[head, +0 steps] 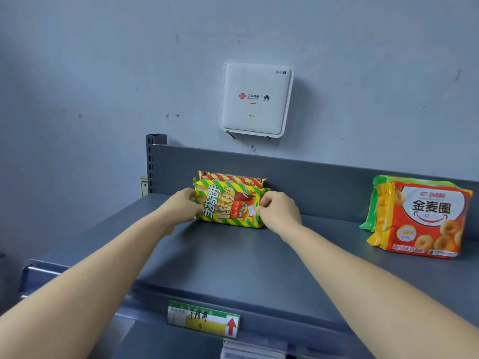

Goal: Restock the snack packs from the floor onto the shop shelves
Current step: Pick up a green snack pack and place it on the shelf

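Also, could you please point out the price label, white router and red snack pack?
price label (204,326), head view, yellow middle
white router (256,99), head view, front centre
red snack pack (429,218), head view, front panel

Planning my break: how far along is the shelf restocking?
Done: a red-and-orange ring-biscuit pack, a green pack behind it, and a red-striped pack stand on the grey metal shelf. In hand: the left hand and right hand grip the green-and-yellow striped pack by its ends. Left: unknown; the floor is out of view.

Grey shelf (233,260), striped snack packs (228,203) at back, orange biscuit packs (425,218) at right
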`<control>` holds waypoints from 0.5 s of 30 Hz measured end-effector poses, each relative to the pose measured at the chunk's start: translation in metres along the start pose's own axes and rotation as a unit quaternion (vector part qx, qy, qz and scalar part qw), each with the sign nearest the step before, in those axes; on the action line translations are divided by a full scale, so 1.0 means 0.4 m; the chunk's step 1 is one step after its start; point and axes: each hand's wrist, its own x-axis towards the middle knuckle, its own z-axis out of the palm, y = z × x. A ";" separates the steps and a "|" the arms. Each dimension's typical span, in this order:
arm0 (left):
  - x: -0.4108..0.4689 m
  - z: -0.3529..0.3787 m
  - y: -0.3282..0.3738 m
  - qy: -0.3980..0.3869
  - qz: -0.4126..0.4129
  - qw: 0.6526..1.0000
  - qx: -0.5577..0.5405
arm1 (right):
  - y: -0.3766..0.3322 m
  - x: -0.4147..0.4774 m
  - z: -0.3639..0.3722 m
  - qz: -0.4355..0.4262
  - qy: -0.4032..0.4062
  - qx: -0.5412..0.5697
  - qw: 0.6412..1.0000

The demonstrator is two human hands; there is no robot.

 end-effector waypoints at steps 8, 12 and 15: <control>-0.004 0.002 0.005 0.003 0.010 1.000 0.010 | 0.003 -0.008 -0.020 0.004 -0.021 -0.010 1.000; -0.027 0.007 0.037 0.072 0.042 0.992 0.091 | 0.015 -0.039 -0.055 0.002 -0.028 0.002 1.000; -0.052 0.016 0.075 0.114 0.087 0.978 0.154 | 0.035 -0.071 -0.097 -0.003 -0.020 0.003 1.000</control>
